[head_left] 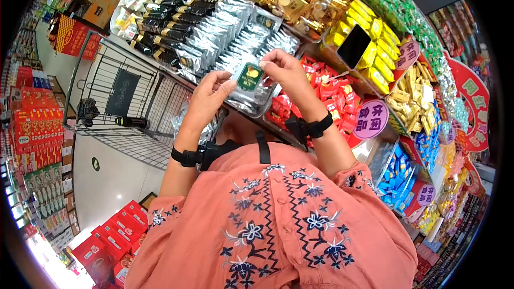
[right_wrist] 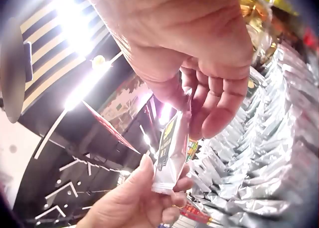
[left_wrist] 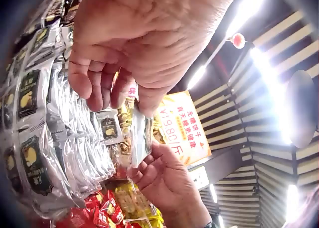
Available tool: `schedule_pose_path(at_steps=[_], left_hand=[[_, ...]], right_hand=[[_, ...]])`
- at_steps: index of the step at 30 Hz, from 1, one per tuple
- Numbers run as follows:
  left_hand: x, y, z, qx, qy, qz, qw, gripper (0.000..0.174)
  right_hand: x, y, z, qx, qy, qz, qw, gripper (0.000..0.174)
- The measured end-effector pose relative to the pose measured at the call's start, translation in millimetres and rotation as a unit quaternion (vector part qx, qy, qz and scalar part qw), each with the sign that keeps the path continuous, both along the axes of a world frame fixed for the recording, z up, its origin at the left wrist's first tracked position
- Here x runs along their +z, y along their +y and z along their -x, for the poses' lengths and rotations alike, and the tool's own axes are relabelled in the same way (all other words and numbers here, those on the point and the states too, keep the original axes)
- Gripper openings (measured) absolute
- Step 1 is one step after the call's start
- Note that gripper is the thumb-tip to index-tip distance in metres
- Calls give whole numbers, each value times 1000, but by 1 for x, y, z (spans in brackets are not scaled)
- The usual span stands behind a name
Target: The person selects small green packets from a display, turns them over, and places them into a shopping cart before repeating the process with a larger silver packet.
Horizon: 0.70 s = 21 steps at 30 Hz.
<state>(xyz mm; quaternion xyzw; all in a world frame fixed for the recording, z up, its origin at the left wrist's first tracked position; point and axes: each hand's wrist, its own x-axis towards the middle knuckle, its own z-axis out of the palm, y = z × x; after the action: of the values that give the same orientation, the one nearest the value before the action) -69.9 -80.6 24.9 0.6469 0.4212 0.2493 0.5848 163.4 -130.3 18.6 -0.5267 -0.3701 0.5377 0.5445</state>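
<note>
1. You hold the packet (head_left: 249, 77) just above the middle of the head view, its dark green label facing up toward you.
2. Your left hand (head_left: 209, 96) pinches it narrowly at its left side, thumb against fingers.
3. Your right hand (head_left: 289, 75) pinches it at the upper right corner in the head view, thumb and fingertips also close together.
4. The relation that matters: the packet lies directly between both grips, to the right of your left fingertips and to the lower left of your right ones. Both hands touch it, so neither is nearer.
5. In the right wrist view the packet's long axis runs steeply, from your right fingertips near the centre down to your left fingers at lower centre. The left wrist view shows it almost edge-on, so judge its tilt from the other views.
6. The silver packets (head_left: 235, 27) fill the upper middle of the head view, just beyond your fingers; the held packet is apart from that pile.
7. Red packets (head_left: 340, 96) lie under and beside your right forearm, right of centre; the cart (head_left: 122, 93) stands at left, well apart from your grip.
</note>
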Motion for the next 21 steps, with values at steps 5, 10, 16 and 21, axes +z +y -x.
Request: schedule_pose_path(at_steps=[5,10,16,21], left_hand=[[-2,19,-31,-64,34,42,996,32],[-27,30,-64,11,-205,201,958,30],[-38,51,-99,16,-279,262,924,29],[-48,66,-115,11,-257,251,933,33]], right_hand=[[11,4,-6,41,-70,-8,997,13],[1,0,-20,-4,-34,25,999,24],[-10,2,-35,-31,-20,63,997,23],[-21,18,-49,-84,-64,42,994,21]])
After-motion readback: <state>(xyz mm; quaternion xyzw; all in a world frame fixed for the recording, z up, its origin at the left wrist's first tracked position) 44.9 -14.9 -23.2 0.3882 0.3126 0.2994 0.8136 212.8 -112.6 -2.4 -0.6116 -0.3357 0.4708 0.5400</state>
